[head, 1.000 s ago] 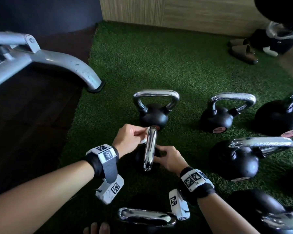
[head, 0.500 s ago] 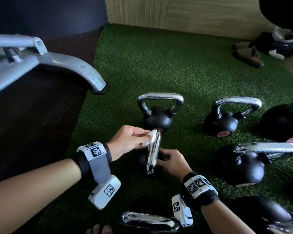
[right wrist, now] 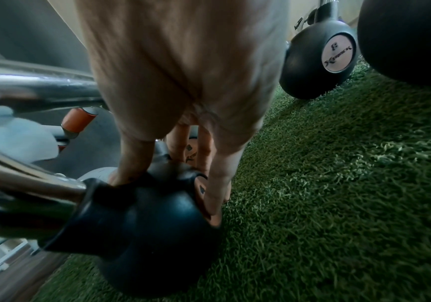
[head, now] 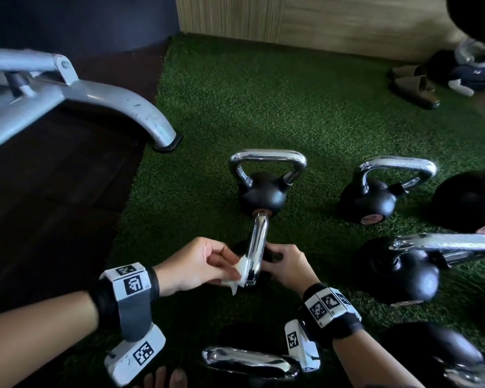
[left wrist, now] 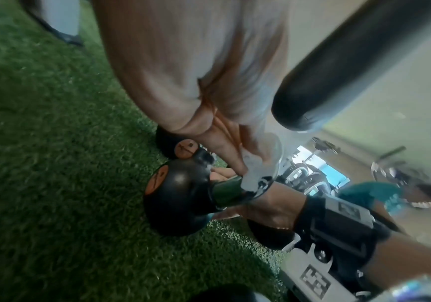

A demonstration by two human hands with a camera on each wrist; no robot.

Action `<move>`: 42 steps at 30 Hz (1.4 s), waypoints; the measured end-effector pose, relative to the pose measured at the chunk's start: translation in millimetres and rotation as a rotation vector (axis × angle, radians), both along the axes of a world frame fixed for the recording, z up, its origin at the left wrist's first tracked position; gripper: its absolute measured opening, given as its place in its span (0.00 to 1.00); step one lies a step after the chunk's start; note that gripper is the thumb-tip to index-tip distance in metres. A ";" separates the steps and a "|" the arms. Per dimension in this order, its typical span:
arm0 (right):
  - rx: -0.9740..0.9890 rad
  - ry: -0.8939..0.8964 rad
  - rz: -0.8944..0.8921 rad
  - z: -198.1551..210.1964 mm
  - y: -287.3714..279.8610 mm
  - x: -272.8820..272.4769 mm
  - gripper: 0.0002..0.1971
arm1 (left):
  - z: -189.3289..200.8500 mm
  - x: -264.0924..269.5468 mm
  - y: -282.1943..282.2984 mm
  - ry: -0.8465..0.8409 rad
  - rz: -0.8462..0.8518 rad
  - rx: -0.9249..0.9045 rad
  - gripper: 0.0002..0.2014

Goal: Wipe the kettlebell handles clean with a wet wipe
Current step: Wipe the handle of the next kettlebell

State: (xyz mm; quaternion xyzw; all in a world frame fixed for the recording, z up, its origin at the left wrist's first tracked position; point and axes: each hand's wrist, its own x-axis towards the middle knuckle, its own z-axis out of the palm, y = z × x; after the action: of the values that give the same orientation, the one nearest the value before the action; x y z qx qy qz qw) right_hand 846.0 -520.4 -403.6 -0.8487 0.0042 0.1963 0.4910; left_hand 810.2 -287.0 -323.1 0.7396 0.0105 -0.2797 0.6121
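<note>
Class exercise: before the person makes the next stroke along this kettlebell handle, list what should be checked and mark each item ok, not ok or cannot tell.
1. Wet wipe pinched in left hand: ok.
2. Wipe touching the chrome handle: ok.
3. Right hand steadying the kettlebell ball: ok.
4. Kettlebell resting on the turf: ok.
5. Wipe still damp: cannot tell.
6. Far side of handle already wiped: cannot tell.
</note>
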 end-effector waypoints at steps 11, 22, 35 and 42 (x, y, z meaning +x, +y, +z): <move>0.003 -0.011 -0.027 -0.6 1.3 -0.9 0.26 | -4.8 -8.3 4.2 -0.349 -0.192 0.178 0.07; -0.191 -0.017 0.078 16.6 -1.3 3.3 0.26 | -25.5 -1.7 2.8 -0.363 -0.117 0.274 0.07; 0.104 -0.546 0.055 131.3 33.9 -3.6 0.23 | 39.3 25.9 -8.4 0.135 0.375 -0.463 0.14; 0.098 -0.724 -0.156 121.3 35.0 -4.0 0.12 | 41.5 28.6 -13.5 0.132 0.317 -0.382 0.13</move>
State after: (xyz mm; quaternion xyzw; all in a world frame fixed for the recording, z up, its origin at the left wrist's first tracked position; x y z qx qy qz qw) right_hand 842.0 -485.4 -282.3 -0.8359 -0.1143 -0.1544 0.5141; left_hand 838.8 -300.5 -281.6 0.5797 0.1133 -0.2247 0.7750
